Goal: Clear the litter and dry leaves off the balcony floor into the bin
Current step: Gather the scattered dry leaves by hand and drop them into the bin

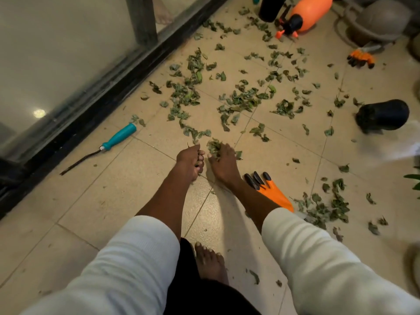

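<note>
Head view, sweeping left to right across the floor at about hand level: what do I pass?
Teal-handled tool → left hand gripping leaves → right hand on a clump of leaves → orange glove → leaf pile. No bin is in view.

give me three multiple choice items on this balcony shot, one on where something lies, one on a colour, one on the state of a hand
1. Where does the orange glove lie?
A. beside the right forearm
B. against the glass door
C. under the sprayer

2. What colour is the handle of the hand tool near the door track?
A. red
B. teal
C. yellow

3. What is the right hand doing?
A. hanging idle
B. gripping the tool
C. gathering leaves on the floor

Answers:
1 A, the glove lies on the tiles next to that arm.
2 B, the handle is plainly teal.
3 C, its fingers curl into a clump of leaves.
</note>
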`<state>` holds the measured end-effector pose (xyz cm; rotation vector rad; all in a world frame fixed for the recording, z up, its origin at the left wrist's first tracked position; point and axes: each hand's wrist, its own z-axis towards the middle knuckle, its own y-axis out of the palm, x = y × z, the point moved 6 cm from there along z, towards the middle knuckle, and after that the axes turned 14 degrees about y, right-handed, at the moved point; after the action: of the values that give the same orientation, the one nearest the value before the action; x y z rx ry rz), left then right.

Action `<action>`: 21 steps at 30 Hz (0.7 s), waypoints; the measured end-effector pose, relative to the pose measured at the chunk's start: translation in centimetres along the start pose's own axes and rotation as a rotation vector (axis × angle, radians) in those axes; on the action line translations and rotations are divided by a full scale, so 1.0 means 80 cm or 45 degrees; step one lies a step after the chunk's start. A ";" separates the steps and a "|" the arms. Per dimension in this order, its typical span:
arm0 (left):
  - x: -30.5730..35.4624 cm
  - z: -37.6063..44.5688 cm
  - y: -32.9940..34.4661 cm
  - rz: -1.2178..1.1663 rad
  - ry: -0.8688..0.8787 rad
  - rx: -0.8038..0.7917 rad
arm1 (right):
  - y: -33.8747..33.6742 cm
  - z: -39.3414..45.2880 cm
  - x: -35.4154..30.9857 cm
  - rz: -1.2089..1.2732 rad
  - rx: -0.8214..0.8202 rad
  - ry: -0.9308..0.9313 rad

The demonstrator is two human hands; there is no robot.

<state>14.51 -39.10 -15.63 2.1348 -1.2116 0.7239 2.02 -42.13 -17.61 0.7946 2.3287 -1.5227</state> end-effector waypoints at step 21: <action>0.009 0.009 -0.055 -0.060 0.001 0.118 | 0.037 0.006 -0.045 -0.601 -0.260 -0.418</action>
<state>18.83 -38.12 -16.57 2.2303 -1.1434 0.7742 6.64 -42.77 -18.35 -0.0646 2.4593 -1.4069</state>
